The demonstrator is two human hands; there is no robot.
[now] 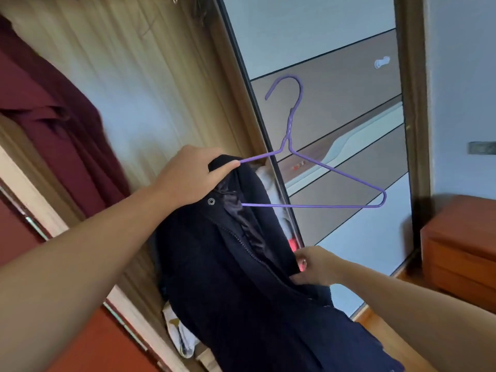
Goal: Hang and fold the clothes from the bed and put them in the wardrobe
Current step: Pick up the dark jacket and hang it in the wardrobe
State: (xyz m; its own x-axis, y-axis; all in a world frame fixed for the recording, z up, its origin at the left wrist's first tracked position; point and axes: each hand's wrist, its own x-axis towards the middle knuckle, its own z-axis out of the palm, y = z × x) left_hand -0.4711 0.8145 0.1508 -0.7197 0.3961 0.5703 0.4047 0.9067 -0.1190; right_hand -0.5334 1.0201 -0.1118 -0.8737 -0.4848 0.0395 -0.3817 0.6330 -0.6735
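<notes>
Bedroom surroundings, seen at a tilt

An orange-brown upholstered box-shaped ottoman (pixel 461 251) stands on the wooden plank floor (pixel 375 322) at right, near a pale blue wall (pixel 461 76); dark maroon fabric (pixel 53 124) hangs at left beside beige pleated curtains (pixel 150 76).

A home bedroom. A sliding wardrobe door (pixel 335 130) with brown and pale mirrored panels fills the far middle, and beige curtains (pixel 150 84) hang to its left beside a dark red garment (pixel 53 114). An orange wooden cabinet (pixel 461 248) stands on the wooden floor (pixel 375 323) at right, against a pale wall (pixel 461 76).
</notes>
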